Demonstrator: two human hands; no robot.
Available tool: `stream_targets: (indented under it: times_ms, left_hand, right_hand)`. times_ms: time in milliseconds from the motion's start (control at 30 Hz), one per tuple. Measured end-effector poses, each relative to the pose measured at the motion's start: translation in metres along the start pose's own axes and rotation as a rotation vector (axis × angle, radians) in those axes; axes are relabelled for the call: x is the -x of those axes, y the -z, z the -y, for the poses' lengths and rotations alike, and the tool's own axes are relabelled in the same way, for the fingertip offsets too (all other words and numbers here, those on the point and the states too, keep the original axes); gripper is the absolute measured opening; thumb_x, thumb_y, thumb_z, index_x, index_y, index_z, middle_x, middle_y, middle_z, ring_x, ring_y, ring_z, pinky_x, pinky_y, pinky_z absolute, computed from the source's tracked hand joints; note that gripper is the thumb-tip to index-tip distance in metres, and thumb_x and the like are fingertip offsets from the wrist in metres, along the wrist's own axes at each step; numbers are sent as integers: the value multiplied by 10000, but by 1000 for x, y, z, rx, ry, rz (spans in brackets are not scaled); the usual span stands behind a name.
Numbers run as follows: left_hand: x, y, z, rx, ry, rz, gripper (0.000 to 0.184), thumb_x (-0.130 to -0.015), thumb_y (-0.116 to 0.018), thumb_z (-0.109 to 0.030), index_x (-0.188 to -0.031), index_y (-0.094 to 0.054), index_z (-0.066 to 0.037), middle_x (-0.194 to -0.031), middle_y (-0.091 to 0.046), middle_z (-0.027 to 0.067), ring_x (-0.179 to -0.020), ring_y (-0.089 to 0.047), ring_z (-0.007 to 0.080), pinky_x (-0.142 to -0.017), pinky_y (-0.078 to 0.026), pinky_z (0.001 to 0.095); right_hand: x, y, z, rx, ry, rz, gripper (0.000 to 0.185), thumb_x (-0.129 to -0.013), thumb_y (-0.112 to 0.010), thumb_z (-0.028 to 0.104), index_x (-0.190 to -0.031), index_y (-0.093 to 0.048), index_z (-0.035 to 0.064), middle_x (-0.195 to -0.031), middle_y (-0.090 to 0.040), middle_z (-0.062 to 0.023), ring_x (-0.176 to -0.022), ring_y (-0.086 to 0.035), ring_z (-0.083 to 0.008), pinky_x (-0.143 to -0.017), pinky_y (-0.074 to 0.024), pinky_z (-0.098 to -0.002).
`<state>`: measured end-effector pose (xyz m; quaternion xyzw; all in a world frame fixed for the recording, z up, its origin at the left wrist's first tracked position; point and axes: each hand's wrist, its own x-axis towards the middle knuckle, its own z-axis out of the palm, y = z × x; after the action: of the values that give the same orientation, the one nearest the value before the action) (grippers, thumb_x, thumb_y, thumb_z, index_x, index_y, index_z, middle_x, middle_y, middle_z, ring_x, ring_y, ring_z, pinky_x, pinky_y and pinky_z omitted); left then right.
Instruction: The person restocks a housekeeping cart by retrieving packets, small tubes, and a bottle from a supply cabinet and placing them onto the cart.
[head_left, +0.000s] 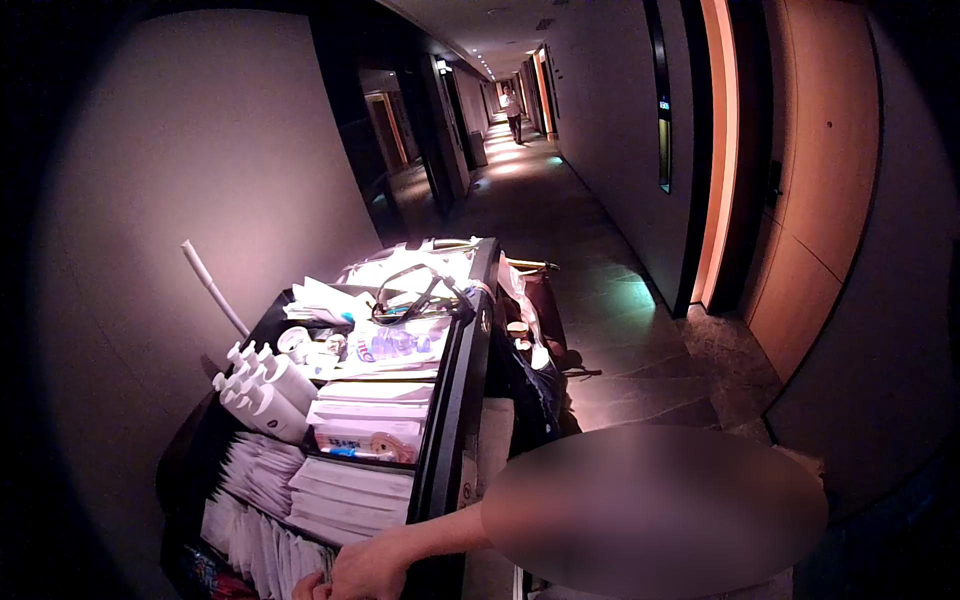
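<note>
My right hand (365, 572) reaches in from the right, low over the near end of a black cart (440, 425). Its fingers are curled down beside upright white packets (245, 537); the fingertips are partly cut off by the bottom edge, and what they hold is hidden. Flat white packets (350, 494) lie just above the hand. White pump bottles (278, 392) are grouped at the cart's left side. A plastic water bottle (397, 345) lies farther back. A blurred oval covers the area beside my forearm. My left hand is not in view.
A person (513, 113) is far down the corridor. Bags (530, 375) hang on the cart's right side. A pale wall (200, 150) stands at left, a wooden door (822, 150) at right. The stone floor (625, 345) runs past the cart.
</note>
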<state>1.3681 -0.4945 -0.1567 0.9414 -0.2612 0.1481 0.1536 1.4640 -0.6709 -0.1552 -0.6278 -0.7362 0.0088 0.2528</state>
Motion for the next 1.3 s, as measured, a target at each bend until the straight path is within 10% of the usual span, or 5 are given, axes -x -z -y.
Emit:
stream_targets:
  times_ms: [900,967,1300]
  left_hand:
    - [0,2,-12,-25,129,36,423,-803,-533,-357,-1114,-506,-71,-1181,-449,147,-1095,-416,309,-905,-340,422]
    - [-6,2,-23,115,273,-41,318,-697,-573,-158,-979,-539,-15,-1106,-481,169,-1056,-432,360,-896,-340,413]
    - [-10,11,-29,-12,207,31,319,-689,-493,-42,-1007,-497,-30,-1167,-454,153,-1116,-409,328,-921,-333,386]
  right_hand:
    - [13,7,23,-44,-143,-30,444,-523,-594,73,-958,-504,81,-758,-572,-175,-776,-533,-393,-641,-411,-479]
    - [13,10,24,-55,-124,-53,399,-521,-583,69,-907,-482,52,-712,-553,-186,-742,-519,-412,-619,-402,-484]
    - [12,11,26,-38,-194,-14,327,-545,-587,49,-843,-451,34,-702,-550,-187,-750,-539,-399,-640,-419,-480]
